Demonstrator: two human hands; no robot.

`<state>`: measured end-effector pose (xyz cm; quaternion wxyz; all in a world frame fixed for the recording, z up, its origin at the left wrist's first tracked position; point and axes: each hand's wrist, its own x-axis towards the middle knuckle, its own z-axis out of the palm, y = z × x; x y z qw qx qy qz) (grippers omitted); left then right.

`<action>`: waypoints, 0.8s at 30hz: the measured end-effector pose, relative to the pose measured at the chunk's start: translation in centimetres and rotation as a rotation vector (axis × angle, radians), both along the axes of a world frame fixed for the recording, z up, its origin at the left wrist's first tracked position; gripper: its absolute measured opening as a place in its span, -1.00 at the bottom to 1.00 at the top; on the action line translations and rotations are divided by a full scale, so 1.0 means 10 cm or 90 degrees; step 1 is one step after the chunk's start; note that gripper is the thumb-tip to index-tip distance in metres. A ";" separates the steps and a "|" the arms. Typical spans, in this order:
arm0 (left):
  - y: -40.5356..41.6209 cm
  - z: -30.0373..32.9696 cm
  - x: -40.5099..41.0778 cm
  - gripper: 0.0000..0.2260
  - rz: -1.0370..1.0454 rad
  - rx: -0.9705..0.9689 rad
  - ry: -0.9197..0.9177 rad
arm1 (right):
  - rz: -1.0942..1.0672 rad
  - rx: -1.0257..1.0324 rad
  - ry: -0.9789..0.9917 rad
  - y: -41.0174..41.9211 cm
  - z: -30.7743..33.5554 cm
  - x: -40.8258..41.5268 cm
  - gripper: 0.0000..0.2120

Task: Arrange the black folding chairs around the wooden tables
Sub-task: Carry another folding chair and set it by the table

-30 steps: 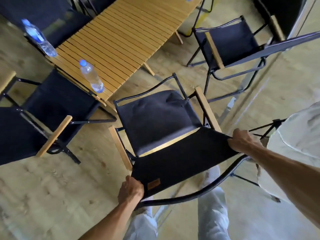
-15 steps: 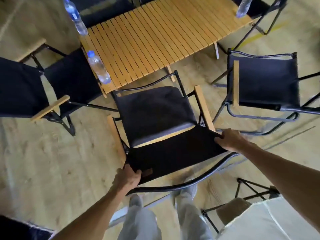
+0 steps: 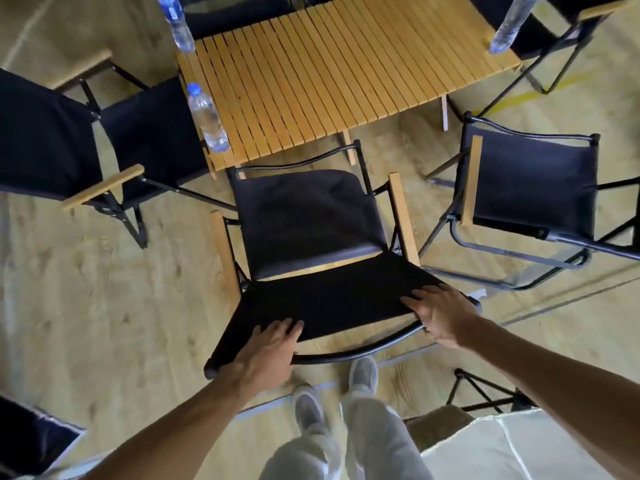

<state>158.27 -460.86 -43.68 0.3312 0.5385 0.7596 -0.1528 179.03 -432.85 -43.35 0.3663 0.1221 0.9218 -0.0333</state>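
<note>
A black folding chair [image 3: 304, 216] with wooden armrests stands in front of me, its seat facing the near edge of the slatted wooden table [image 3: 329, 74]. My left hand [image 3: 266, 351] lies on the left end of the chair's backrest, fingers spread flat over the fabric. My right hand [image 3: 440, 313] rests the same way on the right end. A second black chair [image 3: 45, 140] stands at the table's left end. A third chair [image 3: 533, 188] stands off the table's near right corner.
Three water bottles stand on the table: one at the near left corner [image 3: 207, 119], one far left [image 3: 176, 22], one far right [image 3: 507, 22]. Another chair [image 3: 554, 36] is at the far right. A beige fabric item [image 3: 502, 448] on a black stand sits beside my right leg.
The chair has moved closer to the table's near edge. Both hands have loosened from a grip on the backrest to flat, spread fingers.
</note>
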 end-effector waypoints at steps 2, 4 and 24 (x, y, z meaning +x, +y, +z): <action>0.08 0.00 0.01 -0.33 -0.001 0.015 0.021 | -0.002 0.017 0.009 0.10 -0.03 -0.01 -0.35; 0.21 0.02 -0.04 -0.35 0.018 0.026 0.027 | -0.015 0.036 0.016 0.24 -0.05 -0.12 -0.41; 0.88 0.13 -0.02 -0.46 0.039 0.051 0.088 | -0.019 0.088 0.021 0.88 0.02 -0.25 -0.55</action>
